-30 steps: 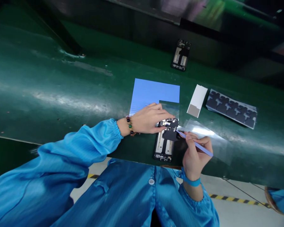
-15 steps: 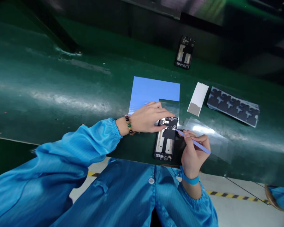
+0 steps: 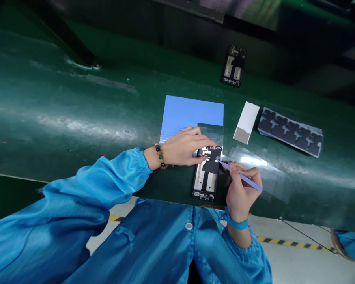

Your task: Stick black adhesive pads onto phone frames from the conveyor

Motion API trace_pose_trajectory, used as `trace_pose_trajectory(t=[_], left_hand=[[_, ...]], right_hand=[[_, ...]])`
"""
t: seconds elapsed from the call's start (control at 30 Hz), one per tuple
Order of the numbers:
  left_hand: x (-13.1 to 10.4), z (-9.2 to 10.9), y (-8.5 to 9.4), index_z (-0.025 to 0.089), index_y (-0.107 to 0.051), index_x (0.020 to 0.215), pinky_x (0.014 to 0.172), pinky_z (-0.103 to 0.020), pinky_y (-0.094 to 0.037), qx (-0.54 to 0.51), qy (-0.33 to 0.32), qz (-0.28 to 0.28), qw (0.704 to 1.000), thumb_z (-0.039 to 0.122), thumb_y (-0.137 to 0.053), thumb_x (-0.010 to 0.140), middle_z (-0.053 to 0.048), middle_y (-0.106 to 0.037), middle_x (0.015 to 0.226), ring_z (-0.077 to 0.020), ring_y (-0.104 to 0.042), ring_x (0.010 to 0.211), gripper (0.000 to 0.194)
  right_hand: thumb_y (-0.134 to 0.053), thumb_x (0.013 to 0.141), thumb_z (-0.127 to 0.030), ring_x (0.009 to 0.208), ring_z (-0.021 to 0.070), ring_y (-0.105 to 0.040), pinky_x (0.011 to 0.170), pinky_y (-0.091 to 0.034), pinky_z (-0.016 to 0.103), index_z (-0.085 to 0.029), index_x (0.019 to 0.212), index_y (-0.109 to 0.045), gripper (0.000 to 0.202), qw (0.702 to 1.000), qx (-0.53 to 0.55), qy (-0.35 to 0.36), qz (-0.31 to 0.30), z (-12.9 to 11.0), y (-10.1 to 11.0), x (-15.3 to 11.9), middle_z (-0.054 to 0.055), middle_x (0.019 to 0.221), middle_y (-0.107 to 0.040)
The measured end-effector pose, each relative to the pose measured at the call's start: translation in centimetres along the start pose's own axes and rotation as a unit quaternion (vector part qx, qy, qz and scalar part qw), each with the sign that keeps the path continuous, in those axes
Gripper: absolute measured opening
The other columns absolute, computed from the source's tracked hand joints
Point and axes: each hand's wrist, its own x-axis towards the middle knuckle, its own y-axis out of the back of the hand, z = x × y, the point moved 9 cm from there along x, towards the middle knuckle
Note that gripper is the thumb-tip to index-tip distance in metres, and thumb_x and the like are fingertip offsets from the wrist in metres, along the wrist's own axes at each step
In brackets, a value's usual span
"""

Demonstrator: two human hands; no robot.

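An opened phone (image 3: 210, 167), its black cover sheet and circuit parts exposed, lies at the table's front edge. My left hand (image 3: 185, 146) reaches over its upper end, with the thumb on the left side and the fingers at the top edge, closed on the phone. My right hand (image 3: 243, 193) grips purple tweezers (image 3: 245, 179) like a pen. Their fine tips touch or hover just over the upper part of the phone; I cannot tell which. Part of the phone's upper left is hidden by my left hand.
A blue sheet (image 3: 192, 110) lies behind my left hand. To the right are a white strip (image 3: 247, 116), a stack of sheets with black die-cut stickers (image 3: 291, 132) and a clear film (image 3: 263, 173). Another opened phone (image 3: 234, 66) lies farther back on the green table (image 3: 106, 106).
The phone at the back has shifted slightly to the right. Both hands, the tweezers and the near phone hold almost the same pose.
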Motion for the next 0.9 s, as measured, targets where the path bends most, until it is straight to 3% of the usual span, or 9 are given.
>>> trace_pose_trajectory(t=[0.27, 0.37, 0.47, 0.6, 0.73, 0.9], left_hand=[[0.1, 1.0, -0.1, 0.027, -0.072, 0.131, 0.09, -0.04, -0.042, 0.062, -0.04, -0.018, 0.997, 0.037, -0.059, 0.106, -0.007, -0.069, 0.138, -0.0262, -0.057, 0.11, 0.03], [0.1, 1.5, -0.2, 0.028, -0.071, 0.133, 0.09, -0.041, -0.042, 0.095, -0.05, -0.029, 0.994, 0.034, -0.059, 0.105, -0.008, -0.067, 0.138, -0.0274, -0.057, 0.111, 0.032], [-0.1, 1.7, -0.2, 0.027, -0.07, 0.135, 0.092, -0.041, -0.043, 0.103, -0.054, -0.026, 0.993, 0.03, -0.059, 0.103, -0.01, -0.066, 0.136, -0.0278, -0.058, 0.115, 0.034], [0.2, 1.8, -0.2, 0.024, -0.07, 0.132, 0.092, -0.04, -0.044, 0.081, -0.057, -0.003, 0.995, 0.03, -0.059, 0.103, -0.011, -0.067, 0.136, -0.0273, -0.059, 0.118, 0.032], [3.0, 2.3, 0.0, 0.017, -0.071, 0.128, 0.1, -0.042, -0.044, 0.066, -0.069, 0.037, 0.995, 0.033, -0.055, 0.106, -0.011, -0.07, 0.135, -0.0263, -0.06, 0.123, 0.031], [9.0, 2.8, -1.5, 0.013, -0.066, 0.137, 0.111, -0.045, -0.038, 0.126, -0.08, 0.002, 0.989, 0.039, -0.058, 0.106, -0.013, -0.067, 0.143, -0.0298, -0.059, 0.129, 0.042]], right_hand=[[-0.084, 0.083, -0.025, 0.088, 0.0208, -0.079, 0.11, -0.056, 0.053, -0.025, 0.076, -0.051, 0.033, 1.0, -0.023, 0.007, -0.001, 0.1, -0.4, -0.3, -0.004, 0.073, -0.071], [-0.083, 0.083, -0.025, 0.087, 0.021, -0.079, 0.105, -0.06, 0.054, -0.025, 0.078, -0.051, 0.032, 0.999, 0.024, 0.028, 0.038, -0.8, 0.8, 0.3, -0.005, 0.074, -0.071], [-0.081, 0.086, -0.028, 0.084, 0.0181, -0.078, 0.101, -0.062, 0.05, -0.025, 0.082, -0.054, 0.027, 0.991, 0.086, 0.057, 0.09, -2.3, 3.2, 3.3, -0.008, 0.074, -0.067], [-0.073, 0.096, -0.041, 0.102, 0.0211, -0.078, 0.109, -0.058, 0.048, -0.025, 0.095, -0.066, 0.017, 0.992, 0.089, 0.058, 0.067, -2.9, 4.7, 10.1, 0.001, 0.092, -0.076], [-0.076, 0.091, -0.039, 0.085, 0.0187, -0.079, 0.099, -0.061, 0.039, -0.024, 0.091, -0.066, 0.018, 0.995, 0.085, 0.037, 0.039, -0.5, 4.3, 14.9, 0.001, 0.084, -0.074], [-0.089, 0.079, -0.037, 0.078, 0.0197, -0.08, 0.091, -0.065, 0.038, -0.022, 0.092, -0.062, 0.033, 0.996, 0.008, 0.075, 0.042, 1.0, 3.5, 14.9, -0.003, 0.079, -0.073]])
